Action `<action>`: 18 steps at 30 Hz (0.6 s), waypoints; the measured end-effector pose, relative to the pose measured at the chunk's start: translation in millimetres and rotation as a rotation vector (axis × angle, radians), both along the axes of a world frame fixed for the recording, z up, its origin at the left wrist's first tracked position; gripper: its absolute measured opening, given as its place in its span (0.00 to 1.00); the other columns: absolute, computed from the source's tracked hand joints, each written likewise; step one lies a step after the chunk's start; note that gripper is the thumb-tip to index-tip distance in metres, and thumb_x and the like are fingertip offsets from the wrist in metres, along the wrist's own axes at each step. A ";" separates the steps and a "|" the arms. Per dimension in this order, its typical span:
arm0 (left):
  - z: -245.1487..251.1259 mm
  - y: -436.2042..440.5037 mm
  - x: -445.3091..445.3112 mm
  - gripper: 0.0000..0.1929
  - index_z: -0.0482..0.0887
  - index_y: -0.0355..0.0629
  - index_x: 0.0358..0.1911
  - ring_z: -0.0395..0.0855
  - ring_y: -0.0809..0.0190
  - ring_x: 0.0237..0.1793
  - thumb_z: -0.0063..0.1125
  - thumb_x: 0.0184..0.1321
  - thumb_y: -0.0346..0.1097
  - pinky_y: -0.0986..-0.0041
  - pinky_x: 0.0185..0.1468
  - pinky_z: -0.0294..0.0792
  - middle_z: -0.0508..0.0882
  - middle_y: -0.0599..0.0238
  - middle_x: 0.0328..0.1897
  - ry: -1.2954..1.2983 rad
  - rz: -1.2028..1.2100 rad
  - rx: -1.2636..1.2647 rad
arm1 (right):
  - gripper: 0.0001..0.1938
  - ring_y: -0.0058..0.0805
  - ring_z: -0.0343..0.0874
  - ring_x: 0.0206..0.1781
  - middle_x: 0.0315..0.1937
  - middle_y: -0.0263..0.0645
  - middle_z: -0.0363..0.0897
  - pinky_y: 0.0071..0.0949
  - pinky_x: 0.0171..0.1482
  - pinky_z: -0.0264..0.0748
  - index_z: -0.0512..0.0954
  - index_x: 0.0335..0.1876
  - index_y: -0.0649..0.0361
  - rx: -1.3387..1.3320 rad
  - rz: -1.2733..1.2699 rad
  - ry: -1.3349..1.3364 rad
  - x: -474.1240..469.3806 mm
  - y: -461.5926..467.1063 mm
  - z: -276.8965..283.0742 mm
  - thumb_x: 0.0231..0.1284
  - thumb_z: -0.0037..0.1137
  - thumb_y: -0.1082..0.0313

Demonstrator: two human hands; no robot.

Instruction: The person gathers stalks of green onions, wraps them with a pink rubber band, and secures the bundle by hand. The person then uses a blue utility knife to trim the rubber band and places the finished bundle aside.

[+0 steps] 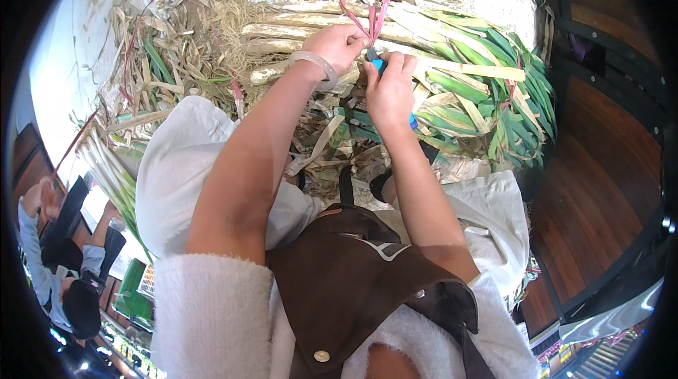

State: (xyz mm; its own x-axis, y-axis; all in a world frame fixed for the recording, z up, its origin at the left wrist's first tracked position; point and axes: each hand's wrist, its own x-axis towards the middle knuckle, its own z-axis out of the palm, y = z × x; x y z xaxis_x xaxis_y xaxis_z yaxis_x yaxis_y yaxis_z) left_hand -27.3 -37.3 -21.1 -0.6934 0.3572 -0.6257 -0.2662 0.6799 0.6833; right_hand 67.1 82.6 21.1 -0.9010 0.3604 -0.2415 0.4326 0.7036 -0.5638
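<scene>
A bundle of leeks or large green onions (296,32) lies across the floor before me, roots at the left and green tops (529,98) at the right. My left hand (336,48), with a pale bangle at its wrist, pinches a pink-red plastic tie (378,21) around the stalks; its loose ends stand up. My right hand (391,82) grips a blue-handled knife (378,64), its dark blade against the tie just beside my left fingertips. The blade's tip is hard to make out. Another red tie (511,94) circles the green tops.
Dry leaves and roots (175,50) litter the floor at the left and between my feet. Another person (79,273) works at the far left near thin green onions (114,177). A green crate (132,294) stands behind. Wooden boards (598,167) in a dark frame are at the right.
</scene>
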 end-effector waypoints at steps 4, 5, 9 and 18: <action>-1.0 -0.1 0.4 0.14 0.90 0.56 0.46 0.87 0.56 0.44 0.55 0.67 0.49 0.64 0.49 0.77 0.90 0.65 0.42 0.019 -0.003 0.026 | 0.17 0.59 0.78 0.43 0.50 0.52 0.67 0.53 0.42 0.76 0.70 0.51 0.59 -0.003 0.034 -0.038 -0.8 2.5 -0.5 0.66 0.62 0.59; -1.2 0.1 0.5 0.14 0.90 0.56 0.46 0.87 0.56 0.44 0.55 0.67 0.49 0.64 0.49 0.77 0.90 0.65 0.43 0.019 -0.003 0.025 | 0.17 0.59 0.78 0.43 0.50 0.52 0.67 0.53 0.42 0.76 0.70 0.52 0.59 -0.004 0.031 -0.039 -1.0 2.0 -0.7 0.66 0.62 0.59; -1.1 0.5 1.4 0.11 0.88 0.44 0.48 0.76 0.72 0.19 0.56 0.71 0.39 0.77 0.26 0.69 0.82 0.71 0.27 0.041 0.030 0.107 | 0.17 0.59 0.78 0.43 0.50 0.52 0.68 0.52 0.42 0.76 0.70 0.52 0.59 0.024 -0.010 -0.002 0.3 -3.6 -2.4 0.66 0.62 0.59; 0.8 2.2 1.0 0.11 0.89 0.49 0.42 0.84 0.66 0.26 0.61 0.65 0.46 0.71 0.33 0.74 0.89 0.69 0.32 -0.077 0.131 0.141 | 0.18 0.56 0.78 0.45 0.49 0.51 0.68 0.49 0.42 0.78 0.71 0.50 0.61 0.056 -0.054 0.066 2.3 6.0 -5.5 0.63 0.64 0.61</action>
